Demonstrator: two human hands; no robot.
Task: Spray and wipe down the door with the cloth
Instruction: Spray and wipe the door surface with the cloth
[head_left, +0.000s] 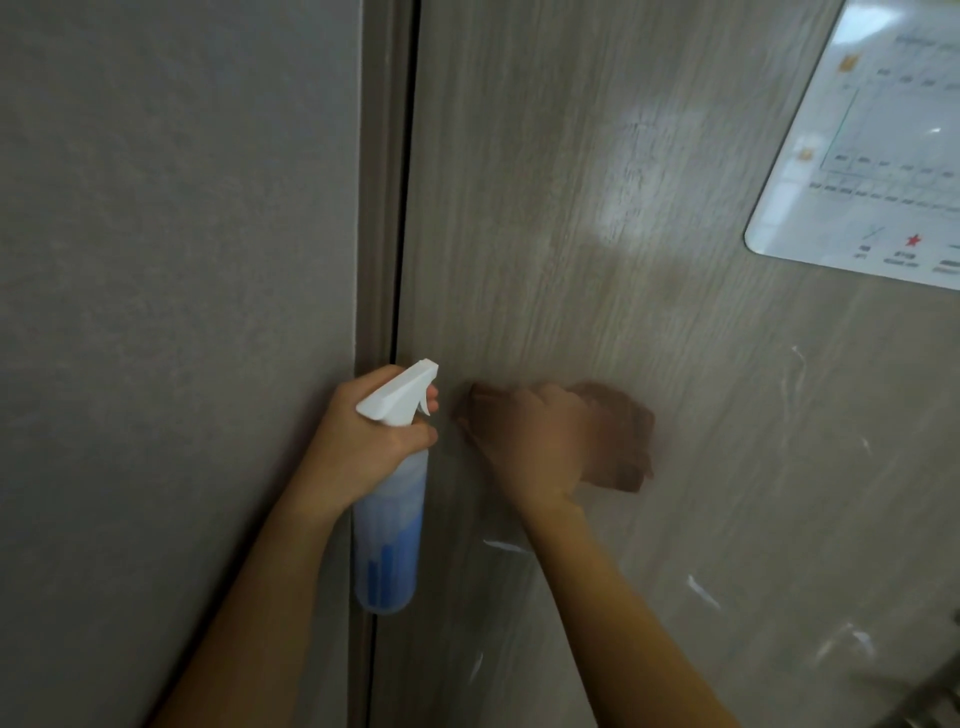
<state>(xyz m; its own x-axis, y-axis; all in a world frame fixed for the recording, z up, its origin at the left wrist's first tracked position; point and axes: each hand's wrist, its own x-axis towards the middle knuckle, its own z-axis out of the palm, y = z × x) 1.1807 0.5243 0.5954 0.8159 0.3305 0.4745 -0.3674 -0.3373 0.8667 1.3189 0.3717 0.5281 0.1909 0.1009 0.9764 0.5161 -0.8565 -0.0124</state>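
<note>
**Cloth on the door, spray bottle held at the frame**

A grey-brown door (597, 260) with a wood-grain face fills the right side of the view. White streaks and smears (704, 592) show on its lower right part, and a soft glare sits higher up near the middle. A white laminated notice (872, 166) with a red star and small print, too blurred to read, is fixed to the door at the upper right. A dark gap runs down between the door's left edge and the door frame (382, 208); left of the frame is a plain grey wall (171, 260). A bit of metal shows at the bottom right corner, too cut off to identify.

The brown cloth (621, 441) lies flat against the door at about mid-height, just right of the frame. The right hand (530, 441) presses on it with curled fingers gripping its upper edge; the cloth sticks out past the hand on the right. Both are blurred.

The left hand (363, 436) grips the neck of a spray bottle (387, 530), one finger at the white trigger head. The bottle hangs upright in front of the frame, just left of the cloth. Its clear body holds blue liquid in the lower part.
</note>
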